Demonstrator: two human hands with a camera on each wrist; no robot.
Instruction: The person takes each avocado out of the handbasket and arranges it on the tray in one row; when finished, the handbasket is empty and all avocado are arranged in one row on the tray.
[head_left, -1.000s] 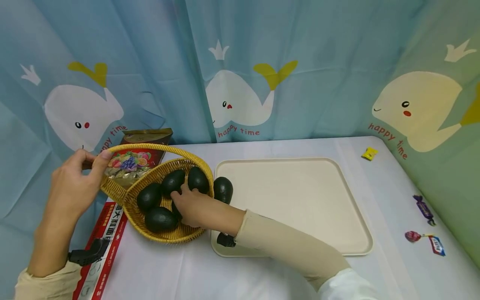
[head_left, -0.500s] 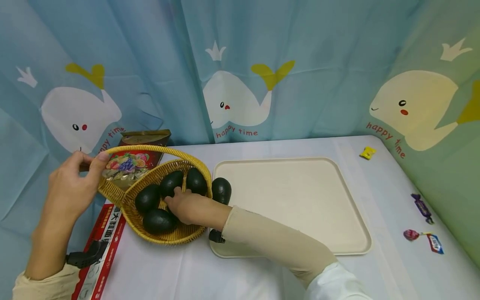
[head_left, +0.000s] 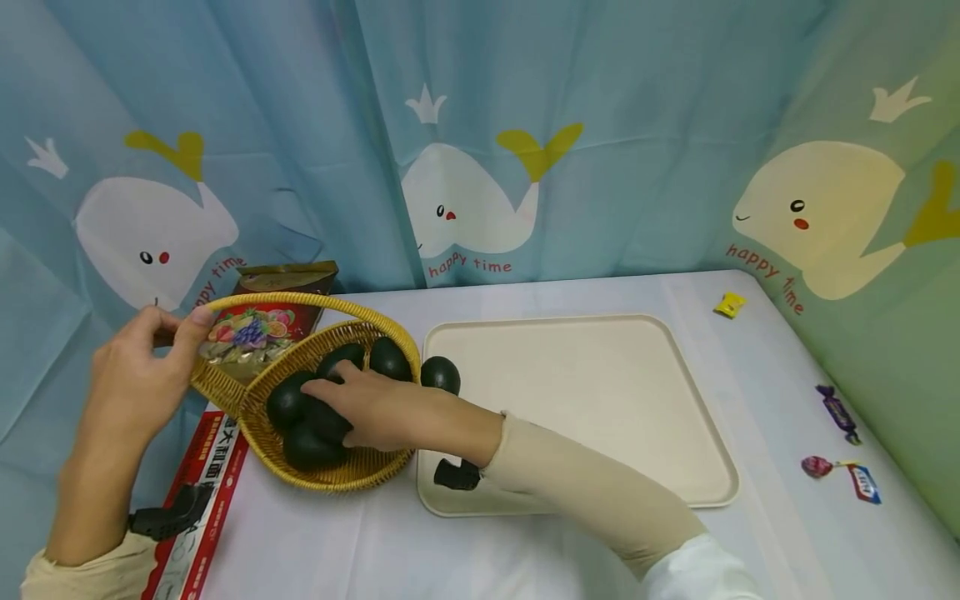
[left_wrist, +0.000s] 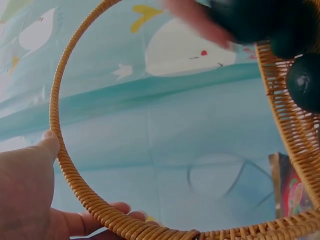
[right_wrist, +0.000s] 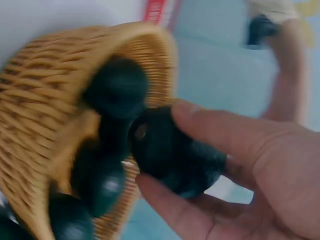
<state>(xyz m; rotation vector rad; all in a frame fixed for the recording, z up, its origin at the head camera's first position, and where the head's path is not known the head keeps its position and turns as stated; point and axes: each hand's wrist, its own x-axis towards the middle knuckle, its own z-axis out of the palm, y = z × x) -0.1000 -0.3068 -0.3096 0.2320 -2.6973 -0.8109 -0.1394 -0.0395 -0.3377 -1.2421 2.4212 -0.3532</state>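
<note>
Whale curtain (head_left: 480,167) lettered "happy time" behind wicker basket (head_left: 360,473), avocados (head_left: 390,358).

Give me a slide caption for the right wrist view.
Right hand grips a dark avocado beside the wicker basket.

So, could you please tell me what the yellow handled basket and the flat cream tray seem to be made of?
The yellow handled basket looks like woven wicker or rattan: its wound strands and ribbed weave show. The flat cream tray is probably matte plastic: smooth, even, with a moulded raised rim.
</note>
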